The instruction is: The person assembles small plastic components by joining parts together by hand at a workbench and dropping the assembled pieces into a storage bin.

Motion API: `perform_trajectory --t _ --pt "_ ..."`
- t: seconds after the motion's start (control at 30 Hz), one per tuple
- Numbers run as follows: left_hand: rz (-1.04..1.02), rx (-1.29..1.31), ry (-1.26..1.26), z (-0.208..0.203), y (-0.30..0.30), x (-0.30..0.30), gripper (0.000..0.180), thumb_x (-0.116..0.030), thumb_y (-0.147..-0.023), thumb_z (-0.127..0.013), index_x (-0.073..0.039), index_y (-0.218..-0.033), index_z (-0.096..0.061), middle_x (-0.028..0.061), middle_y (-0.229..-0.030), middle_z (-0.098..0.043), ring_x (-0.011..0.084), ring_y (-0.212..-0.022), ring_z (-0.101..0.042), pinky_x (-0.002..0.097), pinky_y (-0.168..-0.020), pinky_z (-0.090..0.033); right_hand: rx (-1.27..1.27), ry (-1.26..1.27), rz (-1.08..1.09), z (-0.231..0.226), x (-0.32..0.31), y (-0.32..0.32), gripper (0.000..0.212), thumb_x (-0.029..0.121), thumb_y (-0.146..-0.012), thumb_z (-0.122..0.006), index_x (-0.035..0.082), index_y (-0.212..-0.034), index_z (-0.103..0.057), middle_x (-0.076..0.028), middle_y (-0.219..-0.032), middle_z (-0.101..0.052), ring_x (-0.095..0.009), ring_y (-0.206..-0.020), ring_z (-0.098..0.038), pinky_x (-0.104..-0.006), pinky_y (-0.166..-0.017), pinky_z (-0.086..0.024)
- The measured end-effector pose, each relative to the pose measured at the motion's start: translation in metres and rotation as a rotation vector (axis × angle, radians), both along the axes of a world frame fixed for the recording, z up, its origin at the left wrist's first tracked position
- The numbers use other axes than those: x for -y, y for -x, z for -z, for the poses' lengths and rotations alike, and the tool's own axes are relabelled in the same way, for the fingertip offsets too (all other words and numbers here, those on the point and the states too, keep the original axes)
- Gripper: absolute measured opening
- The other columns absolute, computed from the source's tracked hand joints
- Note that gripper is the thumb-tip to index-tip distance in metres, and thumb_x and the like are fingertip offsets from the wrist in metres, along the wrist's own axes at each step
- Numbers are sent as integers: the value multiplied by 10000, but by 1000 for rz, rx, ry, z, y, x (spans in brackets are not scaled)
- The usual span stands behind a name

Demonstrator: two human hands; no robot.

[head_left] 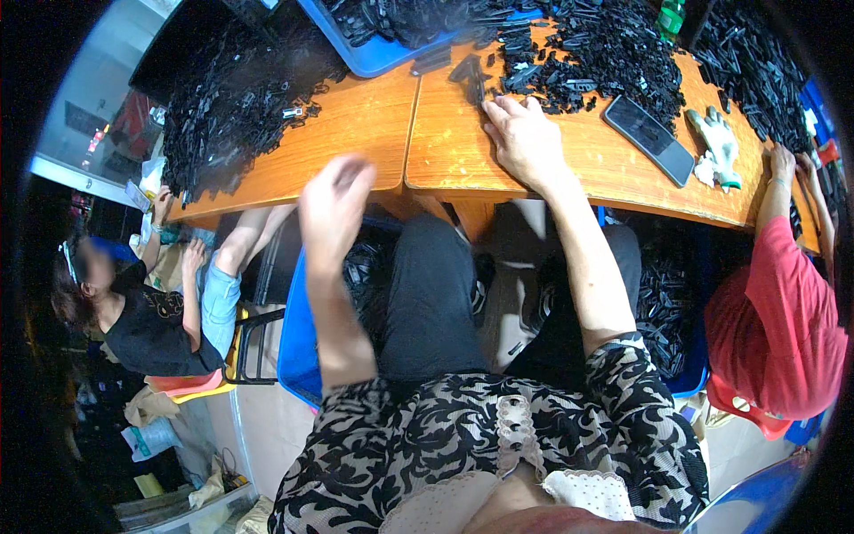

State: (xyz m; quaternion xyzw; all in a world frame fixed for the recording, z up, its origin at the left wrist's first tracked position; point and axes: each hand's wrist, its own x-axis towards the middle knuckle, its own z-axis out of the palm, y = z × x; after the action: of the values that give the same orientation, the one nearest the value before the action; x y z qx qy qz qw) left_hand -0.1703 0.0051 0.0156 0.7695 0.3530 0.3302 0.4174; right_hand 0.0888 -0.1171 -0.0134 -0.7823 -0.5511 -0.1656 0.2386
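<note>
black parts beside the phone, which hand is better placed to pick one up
Likely the right hand: its fingers are close to those black parts. The left hand is farther off, blurred, near the table's front edge.

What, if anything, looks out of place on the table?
A phone and a crumpled pale glove lie side by side, right of the right hand; they look odd beside piles of small black parts.

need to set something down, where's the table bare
Barest: wooden tabletop between the left black pile and the seam, and the patch from the seam to the right hand. A smaller patch lies between that hand and the phone. Crowded: far side, with the blue tray and right black pile.
</note>
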Motion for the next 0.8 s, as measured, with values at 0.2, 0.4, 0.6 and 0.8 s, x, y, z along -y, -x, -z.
perform_trajectory --t 0.2,0.4,0.6,0.8 --pt "235 71 -734 18 -152 -28 451 57 -877 -520 -54 -1293 -653 199 -1349 -629 343 -1223 -623 388 -1061 -475 35 -120 -55 9 6 -4 154 131 -888 -633 65 -1015 -693 -94 -1105 -676 -322 -1004 -617 -422 -836 -549" --pt "362 46 -629 39 -188 -21 344 69 -863 -494 -18 -1101 -726 198 -1284 -660 358 -1193 -626 408 -1053 -481 -68 90 74 -2 31 -7 211 85 -836 -667 90 -1041 -720 -92 -1011 -656 -299 -1022 -624 -410 -840 -548" --pt "150 -38 -283 21 -191 -3 213 -46 -857 -596 2 -1039 -695 171 -1165 -692 372 -1061 -666 452 -937 -514 -18 -19 -32 -7 60 -23 227 104 -815 -698 180 -1019 -763 -64 -978 -647 -281 -1011 -623 -392 -839 -548" --pt "-28 -381 -372 3 -186 -6 527 -173 -749 -833 10 -1214 -670 223 -1205 -687 294 -1103 -682 377 -981 -522 -58 -79 -59 1 55 -24 187 95 -829 -682 129 -1005 -737 -100 -944 -648 -301 -931 -637 -410 -825 -545"
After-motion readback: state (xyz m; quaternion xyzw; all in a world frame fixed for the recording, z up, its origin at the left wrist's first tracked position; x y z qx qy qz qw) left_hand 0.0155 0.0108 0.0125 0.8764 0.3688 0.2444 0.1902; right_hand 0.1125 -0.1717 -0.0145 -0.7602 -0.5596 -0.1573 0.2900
